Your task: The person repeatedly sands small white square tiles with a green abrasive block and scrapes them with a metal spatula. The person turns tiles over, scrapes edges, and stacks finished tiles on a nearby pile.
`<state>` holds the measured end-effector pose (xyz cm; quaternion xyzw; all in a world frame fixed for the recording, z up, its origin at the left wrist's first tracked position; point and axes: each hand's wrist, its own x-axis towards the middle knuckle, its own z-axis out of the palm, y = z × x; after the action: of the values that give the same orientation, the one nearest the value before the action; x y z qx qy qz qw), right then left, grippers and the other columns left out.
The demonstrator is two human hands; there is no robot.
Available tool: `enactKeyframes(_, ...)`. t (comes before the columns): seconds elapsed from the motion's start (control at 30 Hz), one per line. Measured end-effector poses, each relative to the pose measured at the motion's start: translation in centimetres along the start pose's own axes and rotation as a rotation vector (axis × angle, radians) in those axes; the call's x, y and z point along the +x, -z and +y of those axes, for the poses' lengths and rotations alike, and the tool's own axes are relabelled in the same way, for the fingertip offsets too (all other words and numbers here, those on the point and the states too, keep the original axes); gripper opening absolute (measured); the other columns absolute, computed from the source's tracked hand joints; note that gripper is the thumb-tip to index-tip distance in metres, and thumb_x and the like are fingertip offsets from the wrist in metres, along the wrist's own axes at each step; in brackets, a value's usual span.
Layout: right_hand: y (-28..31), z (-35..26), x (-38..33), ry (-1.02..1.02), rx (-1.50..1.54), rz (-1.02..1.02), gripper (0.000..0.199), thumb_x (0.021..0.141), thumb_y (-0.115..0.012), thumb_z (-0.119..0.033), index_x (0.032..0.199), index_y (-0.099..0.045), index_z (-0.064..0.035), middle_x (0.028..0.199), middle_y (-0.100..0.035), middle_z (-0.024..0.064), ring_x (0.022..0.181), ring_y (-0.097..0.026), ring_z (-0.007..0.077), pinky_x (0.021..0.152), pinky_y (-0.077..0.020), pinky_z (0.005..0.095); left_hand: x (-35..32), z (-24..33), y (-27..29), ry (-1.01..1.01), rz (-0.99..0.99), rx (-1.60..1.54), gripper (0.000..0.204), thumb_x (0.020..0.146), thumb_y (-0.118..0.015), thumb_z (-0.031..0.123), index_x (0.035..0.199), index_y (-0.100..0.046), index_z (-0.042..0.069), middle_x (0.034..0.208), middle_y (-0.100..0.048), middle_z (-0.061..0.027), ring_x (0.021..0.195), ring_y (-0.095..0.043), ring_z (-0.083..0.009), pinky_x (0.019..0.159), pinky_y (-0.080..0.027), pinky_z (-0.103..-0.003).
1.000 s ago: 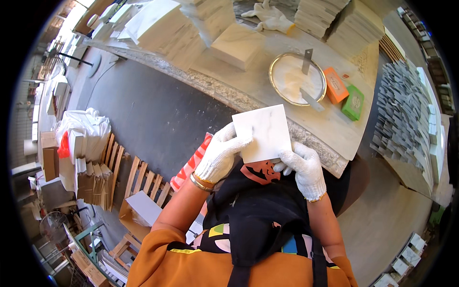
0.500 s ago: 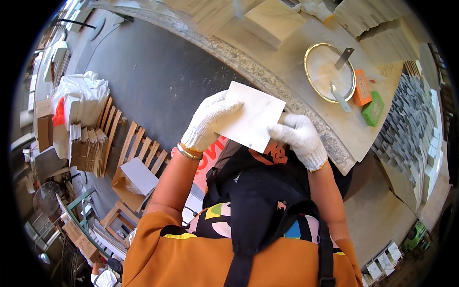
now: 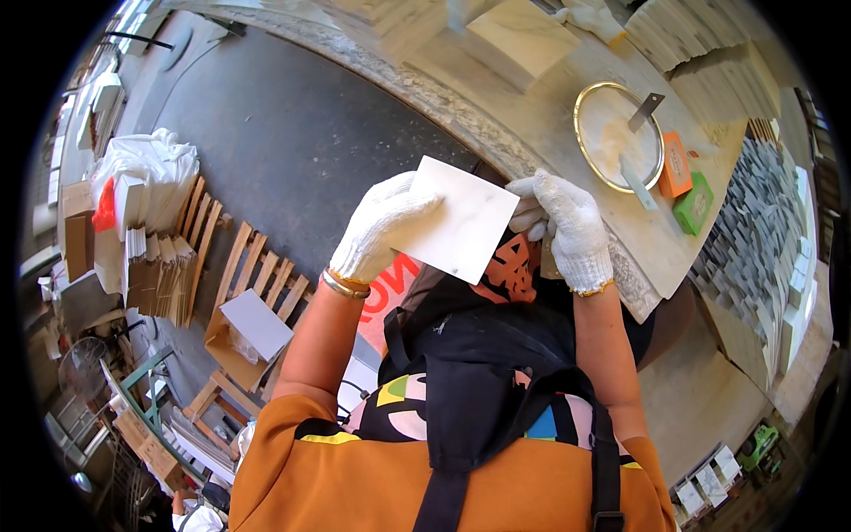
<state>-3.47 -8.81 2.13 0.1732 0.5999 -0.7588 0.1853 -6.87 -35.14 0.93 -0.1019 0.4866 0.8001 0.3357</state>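
A square white marble-look tile [image 3: 465, 217] with faint grey veining is held up in front of my apron, tilted. My left hand [image 3: 379, 222], in a white knitted glove, grips its left side, thumb across the upper face and fingers beneath. My right hand [image 3: 572, 226], gloved the same way, is beside the tile's right corner. Its fingers are loosely bent and apart, with nothing visible between them. Whether a fingertip brushes the tile's corner I cannot make out.
On the stone-topped bench [image 3: 532, 133], a gold-rimmed round dish [image 3: 612, 160] holds pale paste and two scrapers. Nearby lie an orange box [image 3: 675, 165] and a green box [image 3: 693, 204]. A tile stack [image 3: 521, 40] stands behind; wooden pallets [image 3: 257, 266] are at left.
My right hand has come off the tile's right edge and turned upward, fingers curling. The tile has shifted slightly left and down in my left hand.
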Motion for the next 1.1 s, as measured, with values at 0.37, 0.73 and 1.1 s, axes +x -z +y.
enactKeyframes(0.37, -1.1, 0.5, -1.0, 0.009, 0.004, 0.009, 0.043, 0.104, -0.058, -0.038, 0.114, -0.072, 0.0010, 0.092, -0.076, 0.0099, 0.074, -0.071, 0.0146, 0.060, -0.0484, 0.0240, 0.4, -0.4, 0.6, -0.045, -0.004, -0.005, 0.035, 0.094, -0.067, 0.019, 0.121, -0.064, -0.004, 0.105, -0.070, -0.0069, 0.094, -0.068, -0.0153, 0.084, -0.054, -0.029)
enactKeyframes(0.73, -2.0, 2.0, -2.2, -0.068, -0.229, -0.126, 0.038, 0.101, -0.062, -0.030, 0.118, -0.069, 0.0040, 0.090, -0.074, 0.0074, 0.073, -0.069, 0.0112, 0.059, -0.0477, 0.0214, 0.8, -1.8, 0.6, -0.212, 0.057, -0.078, 0.029, 0.097, -0.067, 0.020, 0.119, -0.067, 0.001, 0.111, -0.071, -0.0060, 0.104, -0.069, -0.0144, 0.088, -0.055, -0.028)
enactKeyframes(1.1, -1.2, 1.7, -3.6, -0.111, -0.164, -0.166, 0.036, 0.099, -0.064, -0.027, 0.122, -0.070, -0.0003, 0.102, -0.076, 0.0086, 0.079, -0.069, 0.0103, 0.064, -0.0493, 0.0222, 1.1, -1.5, -0.1, -0.147, 0.083, -0.158, 0.028, 0.096, -0.068, 0.019, 0.119, -0.067, 0.001, 0.111, -0.072, -0.0059, 0.102, -0.069, -0.0144, 0.089, -0.053, -0.029)
